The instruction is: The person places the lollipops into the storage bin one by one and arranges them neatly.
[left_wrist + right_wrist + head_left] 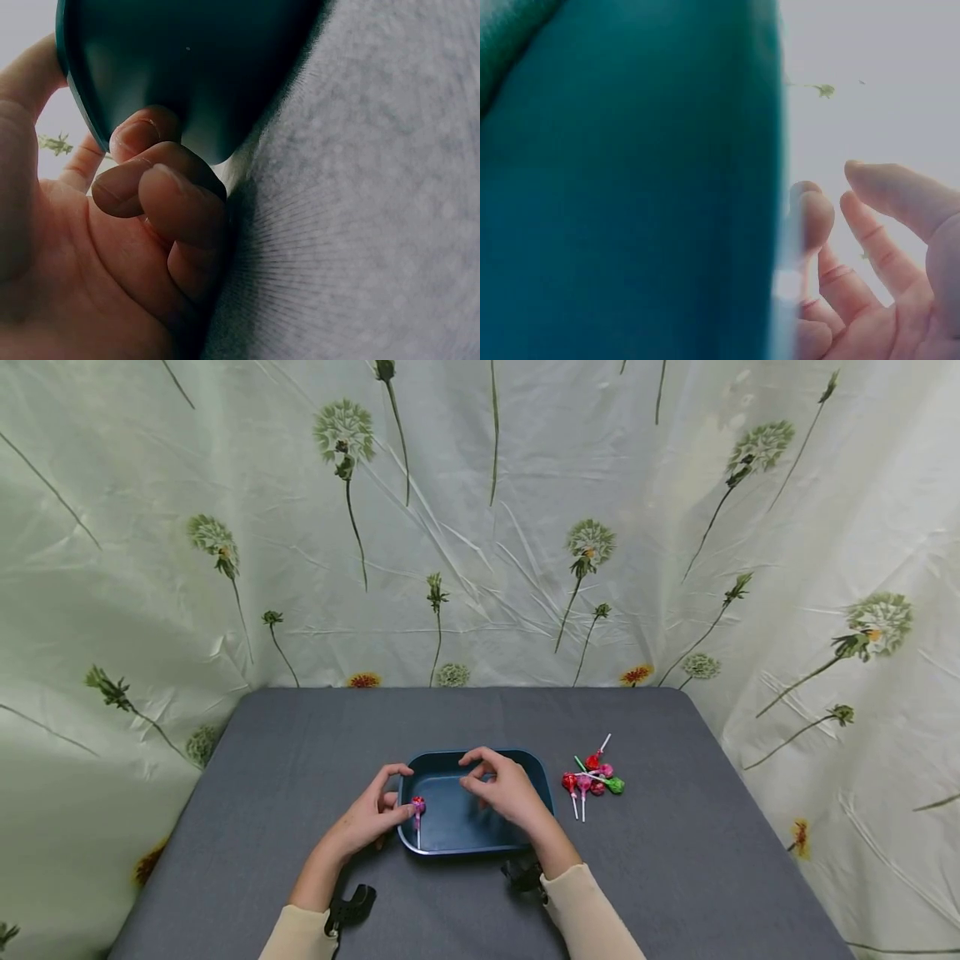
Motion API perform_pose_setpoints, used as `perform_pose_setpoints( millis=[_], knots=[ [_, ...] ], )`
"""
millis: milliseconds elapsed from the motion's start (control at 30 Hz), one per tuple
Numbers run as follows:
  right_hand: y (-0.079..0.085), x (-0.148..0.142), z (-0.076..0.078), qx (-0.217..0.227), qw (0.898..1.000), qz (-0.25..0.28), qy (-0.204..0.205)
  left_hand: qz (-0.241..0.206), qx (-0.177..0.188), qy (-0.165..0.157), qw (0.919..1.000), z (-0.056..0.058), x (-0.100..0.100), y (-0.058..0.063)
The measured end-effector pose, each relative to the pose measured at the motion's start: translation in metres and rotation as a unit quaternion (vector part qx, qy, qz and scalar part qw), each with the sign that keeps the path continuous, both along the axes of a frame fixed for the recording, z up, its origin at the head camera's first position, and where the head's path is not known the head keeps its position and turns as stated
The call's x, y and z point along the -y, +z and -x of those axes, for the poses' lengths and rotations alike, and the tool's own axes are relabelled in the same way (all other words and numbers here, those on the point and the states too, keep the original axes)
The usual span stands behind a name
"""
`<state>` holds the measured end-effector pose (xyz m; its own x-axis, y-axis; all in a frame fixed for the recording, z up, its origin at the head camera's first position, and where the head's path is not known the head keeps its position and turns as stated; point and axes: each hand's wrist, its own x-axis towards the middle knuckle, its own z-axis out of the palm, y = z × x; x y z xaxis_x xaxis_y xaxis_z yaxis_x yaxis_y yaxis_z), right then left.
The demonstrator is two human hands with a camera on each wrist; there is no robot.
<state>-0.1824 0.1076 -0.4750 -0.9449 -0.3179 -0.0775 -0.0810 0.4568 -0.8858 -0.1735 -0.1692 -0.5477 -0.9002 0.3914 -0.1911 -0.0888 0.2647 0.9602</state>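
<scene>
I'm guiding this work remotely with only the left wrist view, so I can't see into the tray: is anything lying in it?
Observer: Yes, one lollipop lies in the tray, near its left end.
Operator: Is the right hand holding anything?
Observer: Nothing that shows, in the head view or the right wrist view.
Operator: Are there more lollipops around?
Observer: Yes, a loose pile of lollipops lies on the table, to the right of the tray.
</scene>
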Motion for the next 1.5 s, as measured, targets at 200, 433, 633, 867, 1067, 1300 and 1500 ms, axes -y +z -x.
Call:
perform_pose_setpoints(
  millis=[200,433,633,867,1067,1300,1500],
  knots=[
    [0.006,-0.019,0.004,0.016,0.999,0.050,-0.015,0.003,-0.013,-0.002,0.9999,-0.001,0.000,0.000],
    [0.009,-0.037,0.005,0.021,0.996,0.074,-0.034,0.009,-0.025,-0.004,0.9996,-0.002,0.000,-0.004],
    [0.013,-0.052,0.005,0.026,0.995,0.080,-0.054,0.018,-0.021,0.002,0.9996,-0.002,0.000,-0.004],
    [0.016,-0.070,0.006,0.023,0.994,0.085,-0.070,0.019,-0.017,0.004,0.9997,-0.002,0.000,-0.004],
    [0.017,-0.083,0.006,0.029,0.993,0.078,-0.088,0.020,-0.019,0.004,0.9996,-0.002,0.000,-0.004],
    [0.020,-0.097,0.004,0.029,0.991,0.084,-0.097,0.014,-0.019,0.005,0.9997,-0.001,0.001,-0.004],
    [0.018,-0.110,0.004,0.041,0.989,0.081,-0.116,0.016,-0.010,0.008,0.9998,-0.001,0.000,-0.003]
  ],
)
